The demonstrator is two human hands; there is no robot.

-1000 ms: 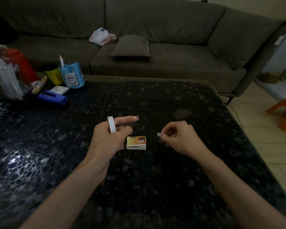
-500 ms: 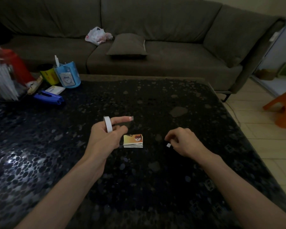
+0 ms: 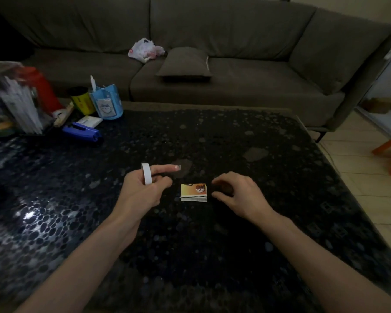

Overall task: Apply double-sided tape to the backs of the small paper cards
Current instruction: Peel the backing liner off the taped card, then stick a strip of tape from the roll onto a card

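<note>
A small stack of paper cards point(image 3: 193, 192) lies on the dark speckled table point(image 3: 212, 256), with an orange picture card on top. My left hand point(image 3: 142, 190) is to the left of the stack. A white roll of double-sided tape point(image 3: 146, 173) is looped around its extended index finger, and a small pale piece sits on that fingertip. The other fingers are curled. My right hand point(image 3: 237, 195) rests just right of the stack. Its fingers are bent and apart, the fingertips close to the stack's right edge, and nothing shows in them.
At the table's far left stand a blue stapler point(image 3: 81, 132), a blue holder point(image 3: 106, 102), a yellow cup point(image 3: 81, 100), a red bottle point(image 3: 43, 89) and a bundle of papers point(image 3: 16, 105). A grey sofa point(image 3: 235, 71) runs behind the table. Tiled floor lies to the right.
My right hand lowered with a small white scrap pinched in it, then moved left to the card stack; the scrap is no longer seen. My left hand kept its pose.
</note>
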